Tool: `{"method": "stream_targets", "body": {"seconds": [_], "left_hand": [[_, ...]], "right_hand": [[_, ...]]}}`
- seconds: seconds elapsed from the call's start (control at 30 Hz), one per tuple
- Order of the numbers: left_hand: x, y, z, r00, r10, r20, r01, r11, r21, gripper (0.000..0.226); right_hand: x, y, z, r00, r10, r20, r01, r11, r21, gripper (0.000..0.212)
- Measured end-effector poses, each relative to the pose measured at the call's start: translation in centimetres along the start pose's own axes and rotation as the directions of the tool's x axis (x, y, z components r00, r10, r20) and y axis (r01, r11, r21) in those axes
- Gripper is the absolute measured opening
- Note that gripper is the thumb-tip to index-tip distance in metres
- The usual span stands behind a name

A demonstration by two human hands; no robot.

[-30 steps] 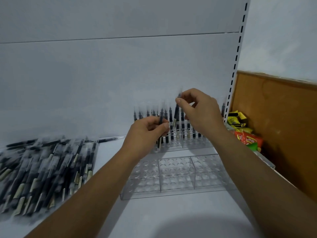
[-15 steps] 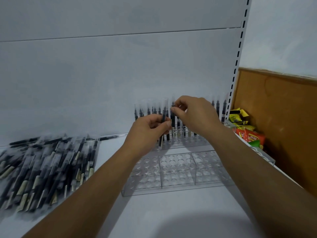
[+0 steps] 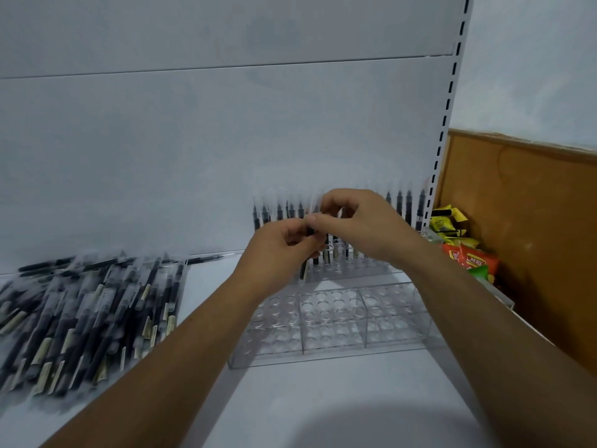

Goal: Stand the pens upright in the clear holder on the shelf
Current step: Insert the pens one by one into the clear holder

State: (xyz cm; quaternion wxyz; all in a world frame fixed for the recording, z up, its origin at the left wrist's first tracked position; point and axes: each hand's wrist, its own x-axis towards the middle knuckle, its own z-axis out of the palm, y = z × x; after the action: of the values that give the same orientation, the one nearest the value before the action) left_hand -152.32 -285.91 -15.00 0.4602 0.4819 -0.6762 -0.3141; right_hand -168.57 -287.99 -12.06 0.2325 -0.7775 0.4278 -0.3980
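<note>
A clear acrylic holder (image 3: 332,321) with several rows of round holes stands on the white shelf. Its back row holds several upright black pens (image 3: 277,211) with clear caps. My left hand (image 3: 277,250) grips a black pen (image 3: 303,270) whose lower end hangs just above the holder's back rows. My right hand (image 3: 361,227) pinches the top of that same pen, right beside my left fingertips. Both hands hide the middle of the back row. A big loose pile of black pens (image 3: 84,315) lies flat at the left.
The white back panel (image 3: 226,124) rises straight behind the holder. A slotted upright (image 3: 442,130) bounds the shelf at the right. Beyond it, snack packets (image 3: 465,253) lie against a brown board (image 3: 533,221). Bare shelf surface (image 3: 323,409) lies in front of the holder.
My right hand came down from above the pen row to meet my left hand. Both now hold one pen together. The view shifted slightly.
</note>
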Motion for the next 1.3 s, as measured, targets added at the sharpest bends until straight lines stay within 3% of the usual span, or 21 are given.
{"method": "stream_targets", "body": {"seconds": [0.13,0.27,0.37,0.43,0.57,0.73,0.87,1.3], "left_hand": [[0.0,0.1,0.2,0.999,0.047,-0.010,-0.045,0.989,0.140,0.017],[-0.2,1.8,-0.1,0.993,0.112,0.041,-0.119,0.915,0.384,0.028],[-0.9,2.4,-1.3,0.991,0.053,0.124,-0.118,0.786,0.607,0.047],[-1.9,1.5,-2.2,0.987,-0.008,0.159,-0.107,0.703,0.703,0.059],[-3.2,-0.2,-2.8,0.978,-0.093,0.189,-0.064,0.724,0.686,0.070],[-3.0,-0.7,-2.6,0.978,-0.092,0.189,-0.072,0.699,0.712,0.068],[-2.8,-0.9,-2.7,0.977,-0.086,0.195,-0.081,0.698,0.712,0.065],[-2.9,-0.6,-2.7,0.975,-0.088,0.202,-0.084,0.700,0.709,0.061]], "right_hand": [[0.0,0.0,0.1,0.995,0.010,-0.103,0.004,0.992,0.128,0.015],[0.2,0.0,-0.5,0.929,0.036,-0.367,0.069,0.961,0.268,0.014],[0.3,0.4,-0.7,0.834,0.005,-0.551,0.091,0.985,0.147,0.011],[0.4,0.8,-0.7,0.807,-0.028,-0.590,0.076,0.996,0.056,0.010],[0.6,1.5,-0.5,0.835,-0.066,-0.546,0.008,0.994,-0.107,0.013],[1.0,2.4,0.3,0.952,-0.048,-0.303,-0.057,0.942,-0.329,0.016],[1.7,2.0,0.3,0.968,-0.011,-0.252,-0.101,0.899,-0.427,0.019],[1.5,1.8,0.2,0.972,0.168,-0.165,-0.225,0.871,-0.438,0.024]]}}
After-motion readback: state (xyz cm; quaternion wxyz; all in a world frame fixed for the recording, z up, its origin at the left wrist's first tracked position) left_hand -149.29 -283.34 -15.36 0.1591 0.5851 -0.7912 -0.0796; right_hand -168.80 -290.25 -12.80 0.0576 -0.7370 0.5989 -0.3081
